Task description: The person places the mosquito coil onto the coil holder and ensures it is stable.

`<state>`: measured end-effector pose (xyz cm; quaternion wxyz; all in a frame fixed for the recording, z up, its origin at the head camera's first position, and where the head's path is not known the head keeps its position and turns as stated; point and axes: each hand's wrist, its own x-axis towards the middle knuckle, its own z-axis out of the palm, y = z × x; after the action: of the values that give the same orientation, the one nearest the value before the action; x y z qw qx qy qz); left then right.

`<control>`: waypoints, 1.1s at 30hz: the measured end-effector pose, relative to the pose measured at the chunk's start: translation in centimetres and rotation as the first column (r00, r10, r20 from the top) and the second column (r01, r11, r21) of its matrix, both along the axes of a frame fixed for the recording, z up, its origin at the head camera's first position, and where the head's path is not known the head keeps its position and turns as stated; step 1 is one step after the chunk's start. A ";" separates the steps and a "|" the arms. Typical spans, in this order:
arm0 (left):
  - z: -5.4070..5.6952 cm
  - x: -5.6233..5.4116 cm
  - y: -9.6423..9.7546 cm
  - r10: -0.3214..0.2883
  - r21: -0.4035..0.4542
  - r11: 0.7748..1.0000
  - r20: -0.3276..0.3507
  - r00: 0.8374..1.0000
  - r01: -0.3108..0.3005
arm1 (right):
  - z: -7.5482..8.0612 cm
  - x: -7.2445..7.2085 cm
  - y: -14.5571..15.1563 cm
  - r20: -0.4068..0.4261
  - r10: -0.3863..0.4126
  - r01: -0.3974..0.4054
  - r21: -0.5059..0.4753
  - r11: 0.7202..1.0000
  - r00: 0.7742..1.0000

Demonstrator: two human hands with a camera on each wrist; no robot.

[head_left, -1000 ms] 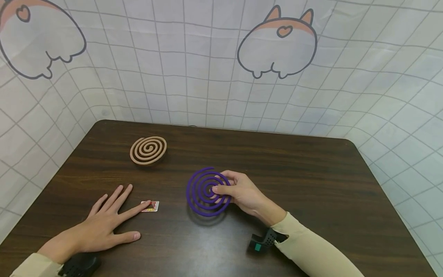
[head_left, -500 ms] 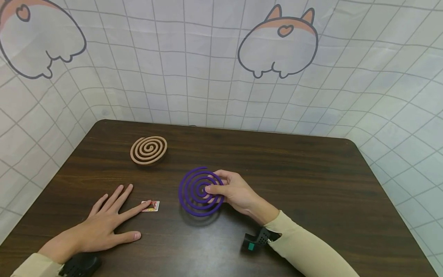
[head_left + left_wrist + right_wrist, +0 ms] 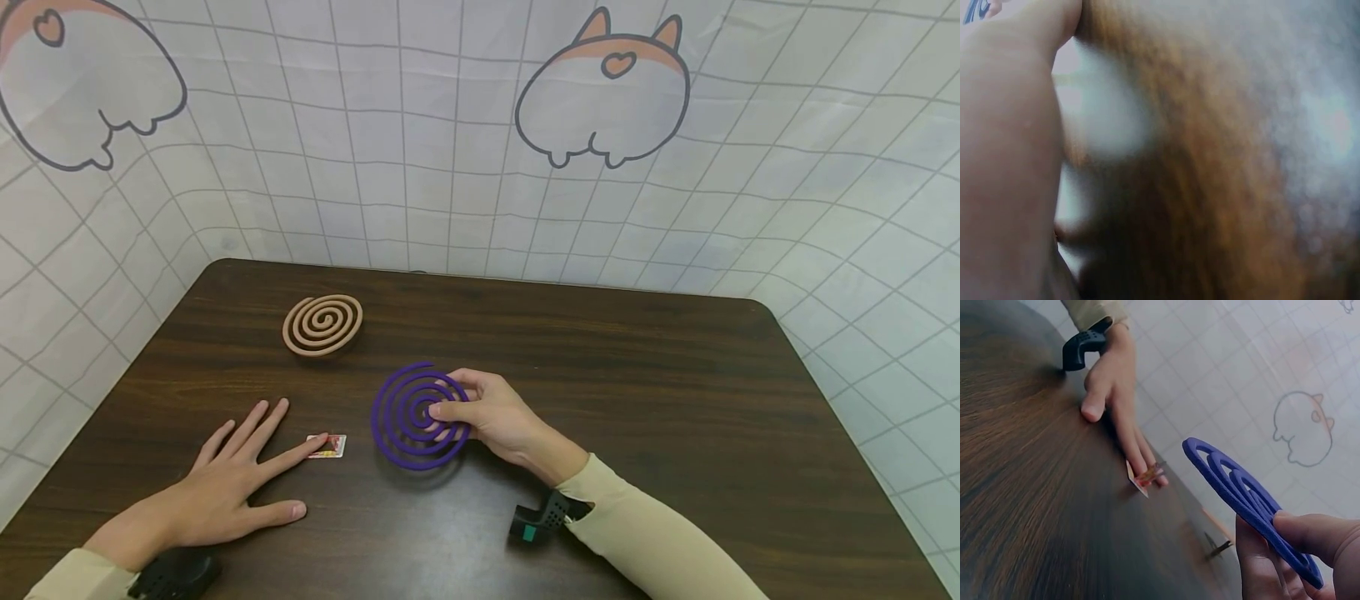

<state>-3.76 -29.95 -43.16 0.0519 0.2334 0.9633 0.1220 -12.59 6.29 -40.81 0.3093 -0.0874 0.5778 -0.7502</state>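
My right hand (image 3: pixel 501 423) pinches a purple mosquito coil (image 3: pixel 1235 500) between thumb and fingers. The coil is tilted and held above the table, its shadow below it. My left hand (image 3: pixel 217 498) lies palm down with the fingers spread, and its index fingertip rests on a small printed card (image 3: pixel 336 447). That finger hides part of the card's picture. Farther back, a tan mosquito coil (image 3: pixel 323 319) stands slightly raised over the table. The left wrist view is mostly blurred skin and wood.
The dark wooden table (image 3: pixel 637 375) has rounded far corners. A white grid-patterned curtain (image 3: pixel 420 167) with cartoon animals hangs behind it and along both sides. Black wrist cameras sit on both arms, the right one (image 3: pixel 536 521) low over the table.
My right hand has moved steadily left with the purple mosquito coil, nearer to the card. The left hand, the card and the tan coil stay where they were.
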 end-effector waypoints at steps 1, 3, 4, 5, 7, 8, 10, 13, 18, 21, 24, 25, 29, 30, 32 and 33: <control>0.0 0.0 0.0 0.000 0.001 1.000 0.001 1.000 0.000 | 0.0 0.0 -0.1 0.000 0.002 -0.002 0.000 1.000 1.000; 0.0 0.0 0.0 0.000 0.001 1.000 0.004 1.000 0.000 | 0.0 0.0 -0.4 0.003 0.006 -0.006 -0.004 1.000 1.000; 0.0 0.0 0.0 0.001 0.001 1.000 0.005 1.000 -0.001 | 0.0 0.0 -0.5 0.002 0.008 -0.008 -0.006 1.000 1.000; 0.0 0.0 0.0 0.001 0.002 1.000 0.006 1.000 -0.001 | -0.1 0.0 -0.6 0.003 0.009 -0.009 -0.007 1.000 1.000; -0.1 0.0 0.0 0.002 0.001 1.000 0.006 1.000 -0.002 | -0.1 -0.1 -0.7 0.004 0.014 -0.014 -0.011 1.000 1.000; -0.1 0.0 0.0 0.002 0.000 1.000 0.006 1.000 -0.002 | -0.2 -0.1 -0.8 0.006 0.017 -0.017 -0.012 1.000 1.000; -0.1 0.0 0.0 0.002 0.001 1.000 0.007 1.000 -0.002 | -0.3 -0.1 -0.9 0.006 0.023 -0.023 -0.011 1.000 1.000; 0.0 0.0 0.0 0.004 0.004 1.000 0.011 1.000 -0.004 | -0.4 -0.1 -1.1 0.014 0.026 -0.026 -0.005 1.000 1.000; 0.1 0.0 0.0 0.007 0.002 1.000 0.015 1.000 -0.007 | -0.5 -0.1 -1.5 0.020 0.027 -0.027 0.003 1.000 0.999; 0.2 0.0 0.0 0.007 0.001 1.000 0.013 1.000 -0.007 | -0.4 -0.1 -1.8 0.021 0.030 -0.030 0.006 1.000 0.999; 0.2 0.0 0.0 0.006 -0.002 1.000 0.008 1.000 -0.006 | -0.3 -0.1 -2.0 0.029 0.033 -0.034 0.007 0.999 0.999; 0.2 0.0 0.0 0.006 -0.003 1.000 0.005 1.000 -0.006 | -0.3 -0.1 -2.1 0.031 0.035 -0.035 0.009 0.999 0.999; 0.2 0.0 0.0 0.006 -0.008 1.000 0.002 1.000 -0.006 | -0.2 0.0 -2.4 0.042 0.039 -0.040 0.012 0.999 0.998; 0.3 0.0 0.0 0.006 -0.009 1.000 0.002 1.000 -0.006 | -0.2 -0.1 -2.5 0.042 0.040 -0.040 0.013 0.999 0.998; 0.3 -0.1 0.0 0.005 -0.009 1.000 0.001 1.000 -0.005 | -0.1 -0.1 -2.6 0.045 0.041 -0.041 0.013 0.999 0.998; 0.3 -0.1 0.0 0.004 -0.010 1.000 0.001 1.000 -0.004 | -0.1 -0.1 -2.7 0.047 0.041 -0.042 0.014 0.999 0.998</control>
<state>-3.85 -29.92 -42.89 0.0535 0.2310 0.9643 0.1177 -12.67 3.59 -40.92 0.3388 -0.0798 0.5740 -0.7412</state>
